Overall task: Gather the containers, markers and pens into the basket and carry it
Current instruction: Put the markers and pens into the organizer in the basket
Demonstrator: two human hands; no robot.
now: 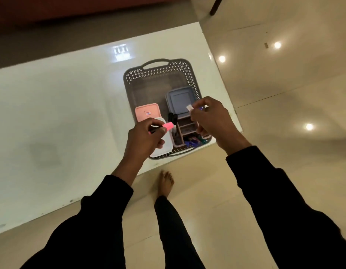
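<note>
A grey perforated basket (149, 74) with handles stands at the right end of the white table (51, 113). Inside lie a pink-lidded container (147, 111), a white container (164, 148), a blue-grey container (180, 98), a pinkish desk organiser (185, 127) and black markers (173, 117). My left hand (143, 140) grips a pink highlighter (167, 126) over the basket's near left part. My right hand (209, 117) pinches a small white piece (189, 107), with something purple beside it, above the organiser.
The table's near edge runs diagonally just under the basket, and its right edge is close beside it. Beige tiled floor (284, 94) lies to the right and below. My bare foot (165, 183) stands by the table edge. A dark chair leg (215, 6) stands at the top.
</note>
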